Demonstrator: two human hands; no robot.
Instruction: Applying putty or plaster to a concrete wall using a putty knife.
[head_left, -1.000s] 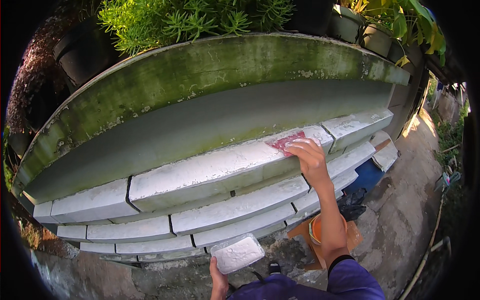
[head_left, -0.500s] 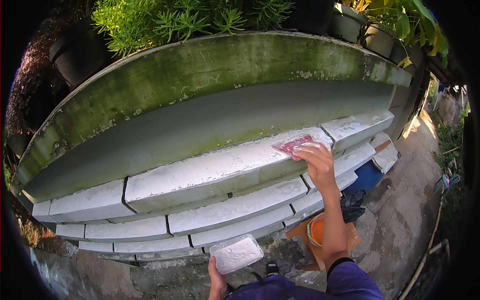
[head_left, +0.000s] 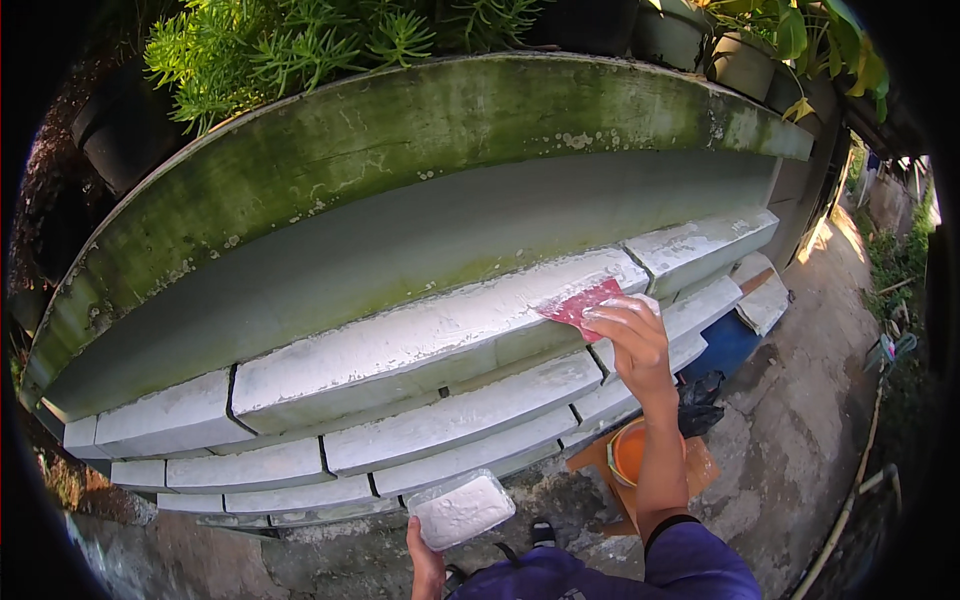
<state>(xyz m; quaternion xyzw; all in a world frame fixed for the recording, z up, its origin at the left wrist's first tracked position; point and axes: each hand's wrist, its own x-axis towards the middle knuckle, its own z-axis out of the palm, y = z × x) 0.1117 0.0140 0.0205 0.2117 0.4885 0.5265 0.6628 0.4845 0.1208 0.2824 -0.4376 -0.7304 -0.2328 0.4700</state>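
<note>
My right hand (head_left: 630, 340) grips a red flat scraper (head_left: 580, 305) smeared with white paste, held on the top of a long pale concrete block (head_left: 430, 330) in the upper tier of a stepped block ledge. Its top carries a white coating, and the scraper sits at the block's front edge near its right end. Low in the middle, my left hand (head_left: 425, 560) holds a clear plastic tray (head_left: 460, 510) of white paste.
A mossy concrete planter rim (head_left: 360, 130) curves above, with potted plants (head_left: 290, 50). Below right are an orange bucket (head_left: 630, 450) on a brown stool (head_left: 700, 470), black bags (head_left: 700, 405) and a blue container (head_left: 725, 345). A concrete path (head_left: 820, 320) runs along the right.
The scraper in my right hand has moved down toward the block's front edge. The scene has shifted slightly left and up in the view.
</note>
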